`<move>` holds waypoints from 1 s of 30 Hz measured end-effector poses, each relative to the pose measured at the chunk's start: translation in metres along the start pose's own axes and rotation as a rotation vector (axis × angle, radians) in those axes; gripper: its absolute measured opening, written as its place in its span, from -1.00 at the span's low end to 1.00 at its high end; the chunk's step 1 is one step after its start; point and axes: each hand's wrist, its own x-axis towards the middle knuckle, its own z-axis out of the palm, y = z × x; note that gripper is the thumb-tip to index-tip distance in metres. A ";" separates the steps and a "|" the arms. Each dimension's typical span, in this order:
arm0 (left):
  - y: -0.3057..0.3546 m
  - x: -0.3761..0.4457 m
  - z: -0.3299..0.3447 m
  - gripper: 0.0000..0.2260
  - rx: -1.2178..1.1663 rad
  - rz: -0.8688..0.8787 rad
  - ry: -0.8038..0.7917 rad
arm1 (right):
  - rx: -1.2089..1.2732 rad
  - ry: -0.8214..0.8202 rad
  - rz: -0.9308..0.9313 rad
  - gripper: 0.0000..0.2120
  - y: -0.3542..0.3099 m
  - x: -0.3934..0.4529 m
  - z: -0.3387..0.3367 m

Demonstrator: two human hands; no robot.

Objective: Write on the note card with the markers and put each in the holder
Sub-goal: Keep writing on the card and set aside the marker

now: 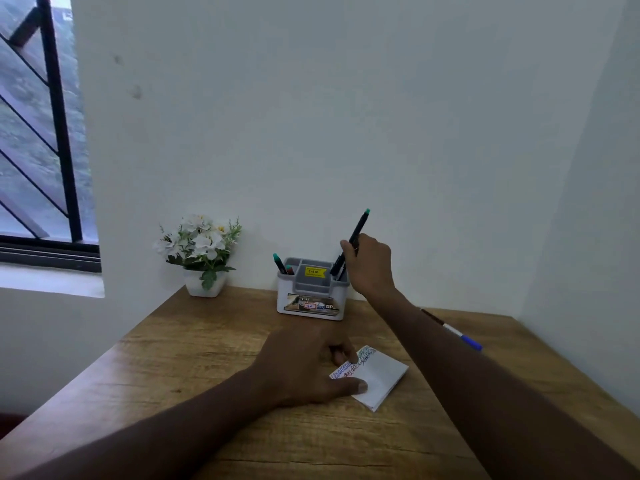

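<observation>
Wooden table (194, 344) with visible grain, set into a corner formed by a pale back wall (311, 116) and a pale side wall (595, 202). At the table's far left corner, just beside the back wall, stands a small white pot (204, 285) holding an artificial plant (199, 242) with white flowers and green leaves; one leaf hangs over the pot's front face. At upper left, a window (31, 133) with a black frame and black diagonal bars; blurred greenery shows through the glass. Below the window runs a white sill (48, 280). Two faint marks (136, 91) show on the back wall, right of the window.
</observation>
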 end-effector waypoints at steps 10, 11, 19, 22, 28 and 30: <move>-0.001 -0.001 0.000 -0.50 0.000 -0.003 -0.011 | -0.178 -0.187 0.050 -0.61 0.013 0.010 -0.005; -0.002 -0.001 0.000 -0.50 0.000 0.002 -0.010 | -0.176 -0.176 0.047 -0.60 0.015 0.006 -0.007; -0.008 -0.003 0.004 -0.55 -0.026 0.030 0.047 | -0.303 -0.205 0.034 -0.74 0.053 -0.067 -0.049; -0.007 -0.003 0.005 -0.65 -0.051 0.025 0.047 | -0.475 -0.246 0.055 -0.74 0.075 -0.097 -0.070; -0.012 0.000 0.009 -0.83 -0.065 0.022 0.050 | -0.675 -0.213 0.129 -0.46 0.103 -0.101 -0.103; -0.012 0.000 0.010 -0.86 -0.074 0.020 0.050 | -0.709 -0.227 0.194 -0.27 0.108 -0.103 -0.108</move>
